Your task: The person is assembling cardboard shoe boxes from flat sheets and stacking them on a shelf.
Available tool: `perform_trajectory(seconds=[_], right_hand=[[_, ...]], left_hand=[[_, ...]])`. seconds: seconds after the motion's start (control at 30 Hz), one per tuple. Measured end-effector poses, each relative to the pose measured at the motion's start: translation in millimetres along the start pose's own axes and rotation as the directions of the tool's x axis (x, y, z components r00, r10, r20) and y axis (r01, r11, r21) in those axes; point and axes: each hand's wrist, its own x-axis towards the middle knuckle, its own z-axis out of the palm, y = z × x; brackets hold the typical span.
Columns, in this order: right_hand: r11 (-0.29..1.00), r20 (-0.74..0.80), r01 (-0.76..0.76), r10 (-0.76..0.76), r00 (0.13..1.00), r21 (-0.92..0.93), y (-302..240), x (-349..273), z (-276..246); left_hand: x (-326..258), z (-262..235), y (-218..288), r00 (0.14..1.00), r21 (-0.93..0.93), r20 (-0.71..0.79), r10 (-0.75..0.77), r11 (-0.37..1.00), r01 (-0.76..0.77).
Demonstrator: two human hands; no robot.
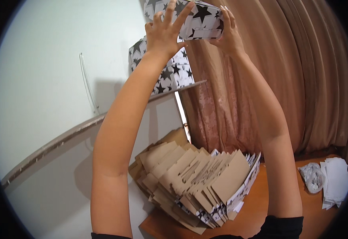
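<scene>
Both arms reach up. The left hand (pixel 164 34) presses spread fingers on a star-printed box (pixel 202 20), and the right hand (pixel 229 38) clamps its far side, holding it above 2 stacked boxes (pixel 170 67) on a shelf (pixel 62 139). Flat blanks (pixel 198 179) lie on the table (pixel 261 211) below.

Both hands are up high: the left hand (pixel 164 34) presses the left side of a white cardboard box printed with black stars (pixel 200 20), and the right hand (pixel 229 36) holds its right side. That box sits on top of a stack of more white star-printed boxes (pixel 170 69), which stands on a long narrow wall shelf (pixel 62 139), with a tall pleated fabric curtain (pixel 301 79) to the right. Down below, a big pile of flat brown cardboard sheets (pixel 194 179) lies on a brown wooden table (pixel 269 203), and a crumpled clear plastic bag (pixel 313 175) and a stack of white paper sheets (pixel 337 179) lie to the right of the pile.
</scene>
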Motion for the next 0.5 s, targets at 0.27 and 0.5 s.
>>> perform_trajectory(seconds=[0.27, 0.5], right_hand=[[0.997, 0.079, 0.008, -0.015, 0.997, 0.078, 42, 30, 49], [0.985, 0.001, 0.137, -0.138, 0.990, 0.106, 70, 40, 85]], left_hand=[[56, 40, -44, 0.972, -0.053, 0.203, 0.121, 0.992, -0.112], [81, 66, -51, 0.942, -0.099, 0.244, 0.229, 0.973, -0.211]])
